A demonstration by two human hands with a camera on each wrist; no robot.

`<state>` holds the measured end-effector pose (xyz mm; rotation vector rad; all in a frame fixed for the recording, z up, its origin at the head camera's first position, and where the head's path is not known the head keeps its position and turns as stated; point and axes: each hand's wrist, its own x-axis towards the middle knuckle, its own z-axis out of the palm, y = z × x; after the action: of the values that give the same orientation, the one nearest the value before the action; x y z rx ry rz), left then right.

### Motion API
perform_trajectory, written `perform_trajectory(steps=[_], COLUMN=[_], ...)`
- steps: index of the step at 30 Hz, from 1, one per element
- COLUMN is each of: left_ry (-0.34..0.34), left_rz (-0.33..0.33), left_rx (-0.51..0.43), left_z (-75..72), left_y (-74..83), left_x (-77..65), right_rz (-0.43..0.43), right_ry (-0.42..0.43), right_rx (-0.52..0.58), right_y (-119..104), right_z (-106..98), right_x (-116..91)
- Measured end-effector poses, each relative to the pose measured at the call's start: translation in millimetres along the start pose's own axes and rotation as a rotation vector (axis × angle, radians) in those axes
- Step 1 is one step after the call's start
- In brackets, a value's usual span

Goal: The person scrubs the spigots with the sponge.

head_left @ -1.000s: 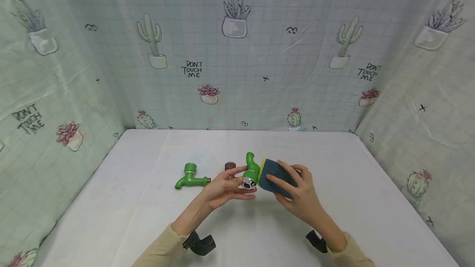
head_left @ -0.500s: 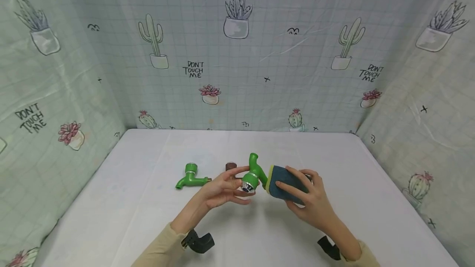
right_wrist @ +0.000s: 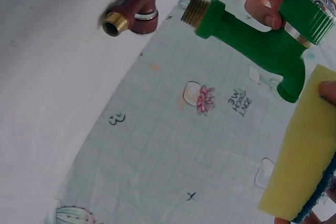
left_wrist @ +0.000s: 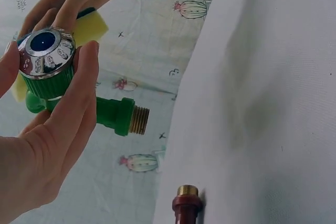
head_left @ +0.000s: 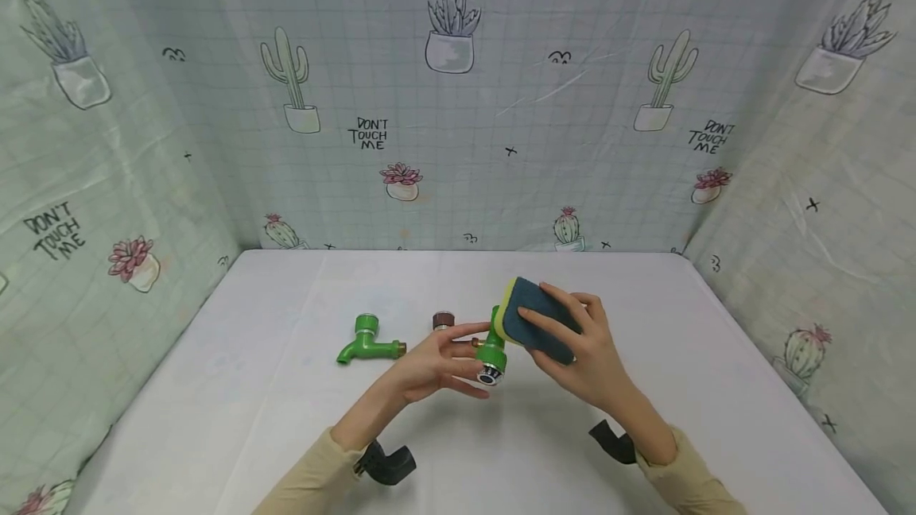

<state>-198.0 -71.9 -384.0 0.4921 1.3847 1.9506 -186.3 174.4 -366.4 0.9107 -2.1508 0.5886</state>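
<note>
My left hand (head_left: 438,364) holds a green tap (head_left: 491,354) above the table, fingers and thumb around its ribbed, chrome-topped knob. The tap's brass-threaded inlet (right_wrist: 195,12) and curved spout (right_wrist: 292,85) show fully in the right wrist view. In my right hand (head_left: 583,348) is a sponge (head_left: 537,320), yellow with a dark blue-green scouring side, gripped between thumb and fingers. Its yellow face (right_wrist: 302,145) is turned towards the spout and partly hides the tap in the head view. Whether sponge and spout touch, I cannot tell.
A second green tap (head_left: 368,344) lies on the white table (head_left: 286,420) to the left. Behind my left hand is a brown-red tap (right_wrist: 142,14) with a brass end, partly hidden in the head view. Patterned cloth (head_left: 458,141) walls off the back and sides.
The sponge moved right and down away from the tap, then back up and left against or near the spout. My left hand has turned the tap, so its inlet now points left.
</note>
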Motion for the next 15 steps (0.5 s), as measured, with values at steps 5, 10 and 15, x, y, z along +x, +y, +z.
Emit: perform_trajectory(steps=[5,10,15], left_ry=[0.032,0.068,0.087], left_rz=[0.010,0.043,0.045], left_rx=[0.026,0.023,0.033], left_z=[1.8,1.8,0.3], left_y=[-0.7,0.4,0.9], left_x=[2.4,2.7,1.9], right_rz=[-0.010,-0.016,0.107], right_ry=[-0.010,-0.052,-0.113], right_rx=[-0.040,-0.040,0.128], right_y=[-3,-6,-11], right_z=[7,11,12], right_x=[8,6,-2])
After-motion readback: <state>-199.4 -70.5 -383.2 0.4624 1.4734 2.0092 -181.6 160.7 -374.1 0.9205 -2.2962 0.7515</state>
